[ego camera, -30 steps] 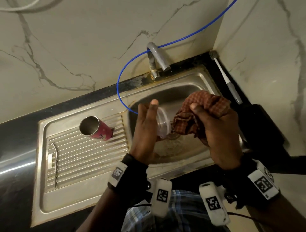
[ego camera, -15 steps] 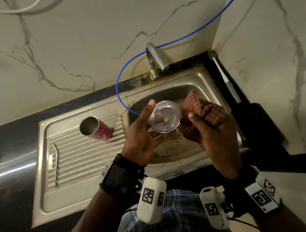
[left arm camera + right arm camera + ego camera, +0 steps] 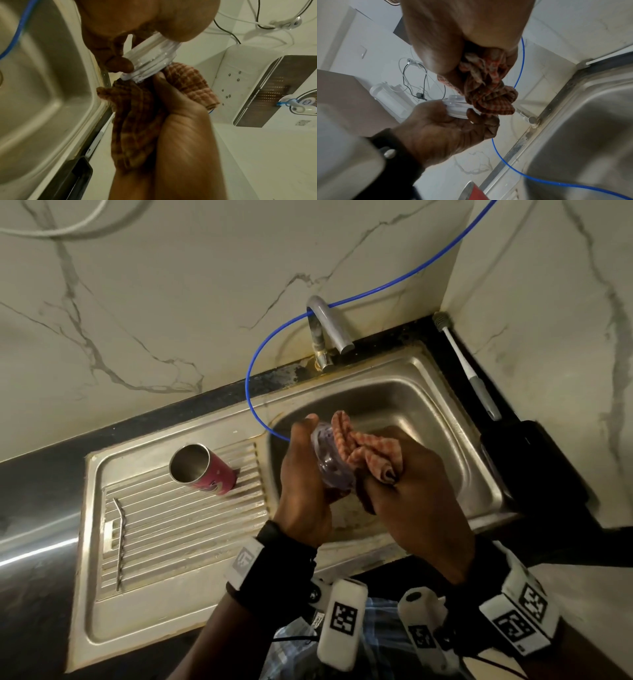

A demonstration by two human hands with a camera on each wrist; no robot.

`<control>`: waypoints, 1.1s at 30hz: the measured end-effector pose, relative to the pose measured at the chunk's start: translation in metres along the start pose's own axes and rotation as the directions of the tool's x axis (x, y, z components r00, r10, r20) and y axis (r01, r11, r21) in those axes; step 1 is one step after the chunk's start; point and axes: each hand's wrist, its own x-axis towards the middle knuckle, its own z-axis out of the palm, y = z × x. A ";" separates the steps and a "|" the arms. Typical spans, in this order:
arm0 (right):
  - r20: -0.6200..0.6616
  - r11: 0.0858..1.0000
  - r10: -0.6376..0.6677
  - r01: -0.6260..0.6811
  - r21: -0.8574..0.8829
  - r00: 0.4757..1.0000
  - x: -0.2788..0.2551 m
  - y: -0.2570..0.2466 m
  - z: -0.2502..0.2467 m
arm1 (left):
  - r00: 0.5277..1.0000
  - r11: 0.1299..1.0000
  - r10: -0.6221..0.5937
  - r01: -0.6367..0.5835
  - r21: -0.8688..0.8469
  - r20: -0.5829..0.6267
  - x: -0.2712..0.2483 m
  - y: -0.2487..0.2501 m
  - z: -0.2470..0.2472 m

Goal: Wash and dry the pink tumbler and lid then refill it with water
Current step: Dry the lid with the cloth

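Observation:
Over the sink basin (image 3: 442, 419), my left hand (image 3: 301, 474) grips the clear plastic lid (image 3: 329, 463) on edge, thumb on top. In the left wrist view the lid (image 3: 150, 59) shows water drops. My right hand (image 3: 411, 484) holds a bunched red-orange checked cloth (image 3: 366, 453) and presses it against the lid's face. The right wrist view shows the cloth (image 3: 488, 94) meeting the lid (image 3: 455, 106) in my left hand (image 3: 450, 129). The pink tumbler (image 3: 205, 470) lies on its side on the drainboard (image 3: 178, 529), mouth toward the left.
A grey tap (image 3: 329, 330) stands behind the basin, with a thin blue tube (image 3: 260, 371) looping down into the sink. A metal straw (image 3: 120, 539) lies on the drainboard's left. A white brush (image 3: 466, 368) and a black object (image 3: 534, 460) sit to the sink's right.
My left hand turned the lid from facing up to standing on edge. My right hand brought the cloth left and onto the lid's face.

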 end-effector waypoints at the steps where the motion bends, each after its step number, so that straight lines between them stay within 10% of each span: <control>1: 0.031 1.000 -0.021 0.020 0.020 0.999 -0.004 -0.001 0.000 | 1.000 0.999 0.013 -0.014 -0.034 -0.020 0.002 0.001 -0.002; 29: 0.107 0.991 -0.132 0.133 -0.002 0.986 -0.010 -0.023 0.006 | 0.981 0.981 0.186 -0.183 0.059 -0.047 0.009 -0.009 -0.006; 33: 0.109 0.942 -0.190 0.213 -0.261 0.976 0.010 -0.026 0.002 | 0.953 0.928 0.299 -0.280 0.245 -0.045 -0.004 -0.019 0.000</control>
